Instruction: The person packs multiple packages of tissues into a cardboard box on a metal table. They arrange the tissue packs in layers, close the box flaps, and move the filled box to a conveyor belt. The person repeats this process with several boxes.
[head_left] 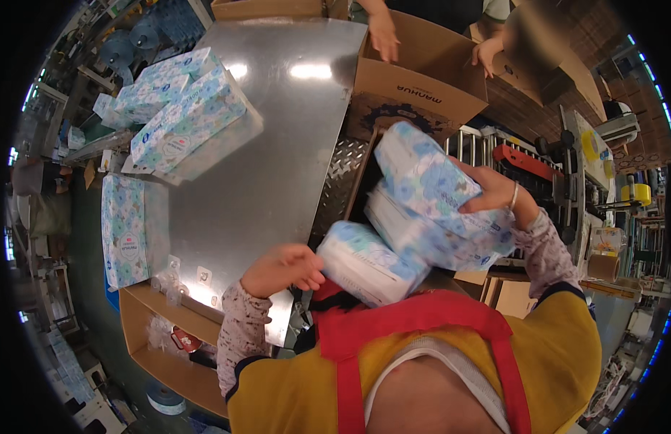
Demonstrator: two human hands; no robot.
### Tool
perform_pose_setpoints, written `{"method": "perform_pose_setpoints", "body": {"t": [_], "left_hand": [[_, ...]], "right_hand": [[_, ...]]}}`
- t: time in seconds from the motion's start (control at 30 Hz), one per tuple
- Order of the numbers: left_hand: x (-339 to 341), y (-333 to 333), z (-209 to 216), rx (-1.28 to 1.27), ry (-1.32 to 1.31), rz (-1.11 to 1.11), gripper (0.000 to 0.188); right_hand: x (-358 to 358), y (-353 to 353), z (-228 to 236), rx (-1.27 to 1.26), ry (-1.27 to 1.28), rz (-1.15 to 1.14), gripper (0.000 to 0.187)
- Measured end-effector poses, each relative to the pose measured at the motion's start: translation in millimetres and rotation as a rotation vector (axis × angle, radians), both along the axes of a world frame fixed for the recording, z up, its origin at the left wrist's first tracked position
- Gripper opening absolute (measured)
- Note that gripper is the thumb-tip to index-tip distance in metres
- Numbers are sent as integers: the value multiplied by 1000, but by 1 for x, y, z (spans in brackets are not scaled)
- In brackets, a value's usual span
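Note:
Several blue floral tissue packs are bunched in front of my chest, over a brown carton whose edge (361, 181) shows on their left. My right hand (491, 192) grips the upper tissue pack (426, 170) at its right end, and a blurred pack (458, 239) lies just below that hand. At the lower left of the bunch is another tissue pack (371, 264). My left hand (286, 267) is beside its left end, fingers loosely bent and apart, holding nothing; whether the fingertips touch the pack I cannot tell.
A metal table (270, 130) spans the left, with more tissue packs (190, 123) and one upright pack (125, 231) along its far side. Across from me, another person's hands (382, 36) are at an open carton (415, 87). A roller conveyor (523, 155) runs right; an open box (151, 347) sits lower left.

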State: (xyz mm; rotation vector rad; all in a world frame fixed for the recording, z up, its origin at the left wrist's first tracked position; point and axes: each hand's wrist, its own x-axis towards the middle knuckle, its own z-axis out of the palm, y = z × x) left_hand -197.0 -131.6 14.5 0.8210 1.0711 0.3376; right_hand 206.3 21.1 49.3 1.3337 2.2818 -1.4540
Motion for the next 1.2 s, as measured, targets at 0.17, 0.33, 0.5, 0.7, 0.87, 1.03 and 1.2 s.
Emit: {"method": "perform_pose_setpoints", "body": {"t": [0.17,0.33,0.5,0.7,0.87,1.03,1.2], "left_hand": [[88,-9,6,927,655,119,74],[126,17,-9,748,920,-430,94],[133,40,-49,463,915,-712,95],[127,44,-65,338,871,-640,101],[135,54,-70,250,830,-712,115],[153,68,-81,174,1007,-654,134],[139,82,-150,29,820,-599,134]], "right_hand": [[-51,49,-110,6,36,104,81],[-55,81,-196,347,-79,50,71],[-73,27,-236,983,-297,-19,61],[-50,-45,-199,-955,-268,-654,57],[-50,-59,-297,-1422,292,-876,31],[-93,-88,-211,-973,344,-1156,25],[-93,-107,-192,-561,343,-988,26]]}}
